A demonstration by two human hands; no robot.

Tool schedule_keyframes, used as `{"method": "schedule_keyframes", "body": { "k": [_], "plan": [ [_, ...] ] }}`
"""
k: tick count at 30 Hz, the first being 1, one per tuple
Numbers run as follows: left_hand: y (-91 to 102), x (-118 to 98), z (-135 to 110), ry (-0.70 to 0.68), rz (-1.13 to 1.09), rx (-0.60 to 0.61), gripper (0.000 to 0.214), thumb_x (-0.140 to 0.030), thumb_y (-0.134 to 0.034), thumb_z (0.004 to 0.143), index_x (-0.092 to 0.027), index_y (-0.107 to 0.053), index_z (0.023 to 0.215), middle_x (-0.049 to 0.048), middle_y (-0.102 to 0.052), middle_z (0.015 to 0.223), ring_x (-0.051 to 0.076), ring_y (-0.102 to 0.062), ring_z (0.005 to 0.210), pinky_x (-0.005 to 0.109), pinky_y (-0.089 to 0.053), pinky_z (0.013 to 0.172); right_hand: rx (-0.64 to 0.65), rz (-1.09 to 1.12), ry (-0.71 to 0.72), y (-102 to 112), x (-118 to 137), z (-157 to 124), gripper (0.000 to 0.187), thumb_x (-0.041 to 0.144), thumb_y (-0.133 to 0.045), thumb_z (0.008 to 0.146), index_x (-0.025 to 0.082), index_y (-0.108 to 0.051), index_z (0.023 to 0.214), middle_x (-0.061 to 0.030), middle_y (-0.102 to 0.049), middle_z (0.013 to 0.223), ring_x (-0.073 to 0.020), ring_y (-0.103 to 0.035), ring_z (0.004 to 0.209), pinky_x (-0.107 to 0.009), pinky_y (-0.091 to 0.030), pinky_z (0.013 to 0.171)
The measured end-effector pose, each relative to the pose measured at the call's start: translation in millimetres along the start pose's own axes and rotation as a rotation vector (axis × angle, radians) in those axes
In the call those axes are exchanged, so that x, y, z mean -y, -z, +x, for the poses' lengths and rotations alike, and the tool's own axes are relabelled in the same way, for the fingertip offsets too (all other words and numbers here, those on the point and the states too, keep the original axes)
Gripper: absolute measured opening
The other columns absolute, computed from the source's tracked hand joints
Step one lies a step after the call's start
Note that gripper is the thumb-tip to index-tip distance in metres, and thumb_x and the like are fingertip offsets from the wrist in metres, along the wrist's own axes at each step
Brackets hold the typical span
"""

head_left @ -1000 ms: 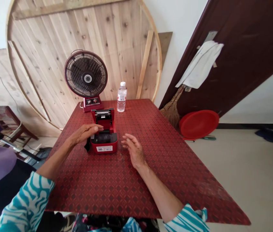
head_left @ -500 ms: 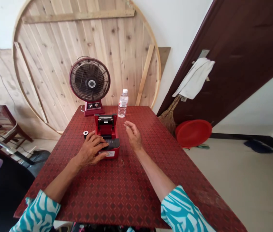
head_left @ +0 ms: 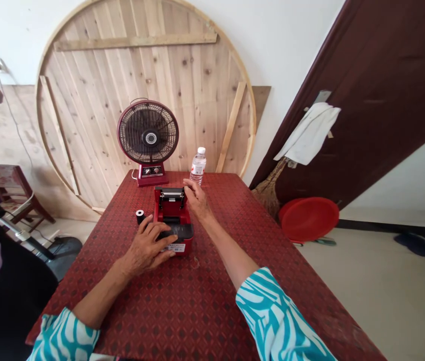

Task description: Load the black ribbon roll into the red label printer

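Red machine (head_left: 174, 221), lid (head_left: 171, 198) up, towards the table's (head_left: 152, 321) far edge, and our left hand (head_left: 148, 249) lies loosely open on its near left corner, covering part of the label (head_left: 178, 247)! Our right hand (head_left: 198, 200) curls at the raised lid's right corner, grip too small for us to tell, hiding some of the bottle's (head_left: 198, 166) foot near the fan (head_left: 150, 136).

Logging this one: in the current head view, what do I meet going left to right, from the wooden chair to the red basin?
Wooden chair → small black roll → open red printer → water bottle → straw broom → red basin.
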State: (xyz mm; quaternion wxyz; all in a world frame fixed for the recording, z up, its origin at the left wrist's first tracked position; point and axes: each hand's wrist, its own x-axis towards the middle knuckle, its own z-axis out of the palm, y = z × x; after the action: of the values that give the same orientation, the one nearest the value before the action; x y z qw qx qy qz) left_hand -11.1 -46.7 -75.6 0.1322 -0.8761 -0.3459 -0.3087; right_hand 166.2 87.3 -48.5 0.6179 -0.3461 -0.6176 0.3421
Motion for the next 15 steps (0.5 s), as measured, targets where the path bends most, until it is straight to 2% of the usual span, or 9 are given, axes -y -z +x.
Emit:
{"method": "schedule_keyframes", "body": {
  "k": [4, 9, 12, 15],
  "plan": [
    [-2.0, 0, -2, 0.017, 0.006, -0.056, 0.034, -0.034, -0.061, 0.080, -0.026, -0.063, 0.113, 0.0102, -0.057, 0.117, 0.027, -0.045, 0.117, 0.054, -0.025, 0.107, 0.043, -0.050, 0.057, 10, 7, -31, 0.031, 0.037, -0.052, 0.082, 0.025, -0.062, 0.109, -0.0031, -0.068, 0.105, -0.0188, -0.060, 0.100, -0.035, -0.043, 0.092],
    [-2.9, 1, -4, 0.009, 0.019, -0.063, 0.035, -0.036, -0.062, 0.080, -0.028, -0.062, 0.114, 0.0101, -0.051, 0.127, 0.029, -0.035, 0.128, 0.055, -0.025, 0.107, 0.150, -0.240, 0.142, 26, 8, -77, 0.031, 0.033, -0.045, 0.087, 0.028, -0.060, 0.114, -0.0025, -0.070, 0.101, -0.0202, -0.061, 0.100, -0.040, -0.039, 0.096],
    [-1.8, 2, -4, 0.023, 0.015, -0.057, 0.034, -0.037, -0.063, 0.080, -0.028, -0.064, 0.112, 0.0109, -0.049, 0.130, 0.030, -0.032, 0.131, 0.055, -0.023, 0.107, 0.189, -0.317, 0.201, 31, 3, -91, 0.033, 0.031, -0.042, 0.088, 0.028, -0.059, 0.116, -0.0026, -0.070, 0.102, -0.0213, -0.061, 0.102, -0.042, -0.038, 0.096],
    [-0.4, 3, -4, 0.045, -0.007, 0.004, 0.036, -0.039, -0.062, 0.080, -0.029, -0.063, 0.114, 0.0117, -0.042, 0.140, 0.032, -0.028, 0.135, 0.057, -0.017, 0.108, 0.202, -0.379, 0.239, 30, -1, -97, 0.036, 0.030, -0.039, 0.089, 0.028, -0.057, 0.119, -0.0031, -0.069, 0.108, -0.0220, -0.058, 0.110, -0.043, -0.036, 0.099]
  ]
}}
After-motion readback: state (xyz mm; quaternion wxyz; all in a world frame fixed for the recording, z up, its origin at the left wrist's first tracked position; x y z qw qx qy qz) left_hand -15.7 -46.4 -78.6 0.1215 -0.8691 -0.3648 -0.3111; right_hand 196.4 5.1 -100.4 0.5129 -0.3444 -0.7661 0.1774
